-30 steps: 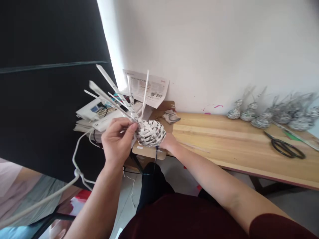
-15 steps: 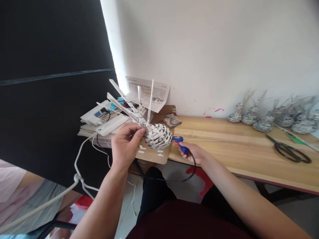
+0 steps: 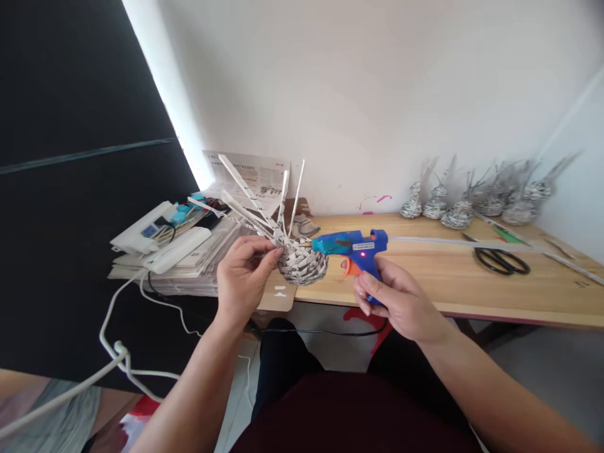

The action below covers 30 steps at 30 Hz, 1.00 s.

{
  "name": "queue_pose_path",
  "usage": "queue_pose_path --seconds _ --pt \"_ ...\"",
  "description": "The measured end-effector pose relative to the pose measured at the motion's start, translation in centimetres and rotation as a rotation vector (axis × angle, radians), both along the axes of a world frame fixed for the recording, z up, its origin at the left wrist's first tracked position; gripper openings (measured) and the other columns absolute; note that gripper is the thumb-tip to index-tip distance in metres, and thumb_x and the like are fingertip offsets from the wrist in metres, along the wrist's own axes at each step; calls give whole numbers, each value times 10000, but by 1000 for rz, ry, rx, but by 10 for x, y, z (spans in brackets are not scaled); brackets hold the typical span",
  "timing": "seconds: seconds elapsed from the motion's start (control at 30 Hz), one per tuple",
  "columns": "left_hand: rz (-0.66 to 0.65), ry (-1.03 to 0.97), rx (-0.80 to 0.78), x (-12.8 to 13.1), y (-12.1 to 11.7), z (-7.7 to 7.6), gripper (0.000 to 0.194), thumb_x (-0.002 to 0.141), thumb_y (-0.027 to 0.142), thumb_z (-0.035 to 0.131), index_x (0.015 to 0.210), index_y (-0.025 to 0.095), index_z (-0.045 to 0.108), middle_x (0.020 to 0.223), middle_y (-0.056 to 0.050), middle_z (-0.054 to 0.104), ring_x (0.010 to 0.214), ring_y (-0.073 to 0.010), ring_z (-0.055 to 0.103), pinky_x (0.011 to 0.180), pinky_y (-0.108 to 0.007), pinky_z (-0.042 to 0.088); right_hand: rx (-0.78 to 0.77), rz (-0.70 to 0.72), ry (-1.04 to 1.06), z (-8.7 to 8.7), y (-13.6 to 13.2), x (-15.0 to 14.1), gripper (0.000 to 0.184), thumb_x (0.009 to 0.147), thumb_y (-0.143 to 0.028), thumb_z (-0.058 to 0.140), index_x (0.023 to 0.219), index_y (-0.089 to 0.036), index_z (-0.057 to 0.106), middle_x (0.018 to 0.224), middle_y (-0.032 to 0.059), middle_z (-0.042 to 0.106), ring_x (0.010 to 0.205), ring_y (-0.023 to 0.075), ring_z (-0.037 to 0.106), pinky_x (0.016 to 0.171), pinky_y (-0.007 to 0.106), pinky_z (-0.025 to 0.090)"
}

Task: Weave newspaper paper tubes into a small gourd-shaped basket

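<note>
My left hand (image 3: 248,274) pinches a woven newspaper piece (image 3: 304,264) near its neck. Its round body is plaited from printed paper strips, and several loose strips fan upward from the top. My right hand (image 3: 394,292) is wrapped round the handle of a blue glue gun (image 3: 352,244) with an orange trigger and a small red light glowing on its side. A long clear glue stick (image 3: 438,240) sticks out of the gun's back. The nozzle points left, right at the upper part of the woven body; whether it touches cannot be made out.
Several finished-looking woven paper pieces (image 3: 457,214) line the wall at the right. Black scissors (image 3: 500,259) lie on the wooden table (image 3: 425,283). At left, a stack of newspapers (image 3: 189,274) bears a power strip (image 3: 151,233). White cables (image 3: 111,321) hang by the black panel (image 3: 85,239).
The glue gun has come up from behind the woven body and turned side-on, its nozzle now at the upper part of the weave. The view has shifted slightly right.
</note>
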<state>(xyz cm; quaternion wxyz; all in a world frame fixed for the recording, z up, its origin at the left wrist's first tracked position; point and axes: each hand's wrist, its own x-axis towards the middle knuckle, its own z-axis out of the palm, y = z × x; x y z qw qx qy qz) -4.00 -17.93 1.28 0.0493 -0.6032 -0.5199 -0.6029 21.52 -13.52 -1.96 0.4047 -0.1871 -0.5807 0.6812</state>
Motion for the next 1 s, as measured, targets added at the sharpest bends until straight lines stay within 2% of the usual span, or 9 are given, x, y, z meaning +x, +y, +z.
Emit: queue_pose_path --seconds 0.1,0.17,0.57,0.77,0.9,1.0 --pt "-34 6 -18 7 0 0 40 828 217 755 826 183 733 872 -26 672 833 -135 643 710 -237 534 133 -43 -23 0 -5 2 259 976 -405 598 852 -198 502 714 -42 495 570 71 511 526 223 379" --pt "-63 -1 -28 10 0 -1 39 829 215 755 832 183 734 874 -26 670 828 -133 644 703 -235 537 181 -69 -43 1 -6 4 248 988 -411 576 871 -203 507 728 -40 492 591 80 510 569 245 404" --pt "-116 -27 -57 17 -3 -2 44 804 227 787 838 202 775 890 -35 678 814 -130 653 658 -216 559 266 -172 -198 6 -10 12 275 971 -481 574 980 -208 545 680 -34 497 590 112 457 546 264 377" --pt "-96 -25 -69 14 -2 -3 61 806 262 788 827 207 776 867 -39 692 846 -157 664 724 -267 571 300 -174 -243 10 -12 12 282 970 -468 570 1047 -197 574 665 -15 508 583 127 451 513 265 379" --pt "-135 -30 -67 13 -1 -5 36 810 249 783 824 217 776 866 -39 701 911 -186 672 813 -316 566 364 -203 -267 11 -12 13 261 965 -450 585 959 -190 592 650 -18 504 578 120 436 525 265 364" --pt "-148 -31 -69 13 0 -5 27 813 245 777 812 218 773 879 -41 703 913 -191 672 814 -327 564 363 -202 -283 10 -11 16 295 963 -461 592 851 -189 581 648 -20 494 583 111 415 538 265 331"
